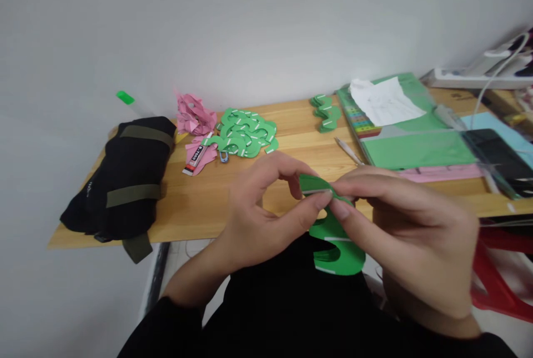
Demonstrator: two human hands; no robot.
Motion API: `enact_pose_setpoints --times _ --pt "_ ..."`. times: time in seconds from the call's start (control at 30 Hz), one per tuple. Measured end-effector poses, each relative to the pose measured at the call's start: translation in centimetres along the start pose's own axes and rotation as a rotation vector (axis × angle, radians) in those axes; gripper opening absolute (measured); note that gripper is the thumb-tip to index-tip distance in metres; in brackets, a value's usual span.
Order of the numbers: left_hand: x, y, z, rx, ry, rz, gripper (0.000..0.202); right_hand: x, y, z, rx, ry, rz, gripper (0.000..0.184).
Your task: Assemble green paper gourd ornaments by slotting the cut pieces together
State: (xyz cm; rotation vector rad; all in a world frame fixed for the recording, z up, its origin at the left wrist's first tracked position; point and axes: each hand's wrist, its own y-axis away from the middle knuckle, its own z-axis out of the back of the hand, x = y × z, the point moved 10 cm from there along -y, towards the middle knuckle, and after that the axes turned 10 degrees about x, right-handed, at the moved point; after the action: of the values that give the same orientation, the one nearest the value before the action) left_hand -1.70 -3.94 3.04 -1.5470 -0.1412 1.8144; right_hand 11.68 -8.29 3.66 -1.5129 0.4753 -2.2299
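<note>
A curvy green paper cutout (342, 255) with white strips along its edges hangs between my two hands, in front of the table's near edge. My left hand (262, 208) pinches its upper end between thumb and fingers. Close beside that, my right hand (416, 230) grips the same end, thumb tip next to the left thumb. Whether the cutout is one layer or several stacked ones, I cannot tell. Farther back lies a pile of similar green cutouts (245, 131), and a smaller stack of green cutouts (325, 112) sits to its right near the wall.
A black bag (129, 175) with olive straps covers the table's left end. Crumpled pink paper (195, 115) and a glue tube (195, 159) lie beside the pile. Rightward are a pen (348, 151), green sheets (420, 150), crumpled white paper (387, 101), a phone (497, 152) and a power strip (466, 77).
</note>
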Motion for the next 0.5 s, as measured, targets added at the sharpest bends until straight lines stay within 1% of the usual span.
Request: enact_pose_setpoints --times 0.27,0.5 --pt "0.37 0.01 -0.09 0.006 0.038 0.018 0.016 0.10 -0.04 -0.15 0.011 0.016 0.013 0.035" --pt "0.71 -0.04 -0.13 -0.007 0.062 0.037 0.015 0.46 0.02 -0.09 -0.020 0.058 0.046 0.037"
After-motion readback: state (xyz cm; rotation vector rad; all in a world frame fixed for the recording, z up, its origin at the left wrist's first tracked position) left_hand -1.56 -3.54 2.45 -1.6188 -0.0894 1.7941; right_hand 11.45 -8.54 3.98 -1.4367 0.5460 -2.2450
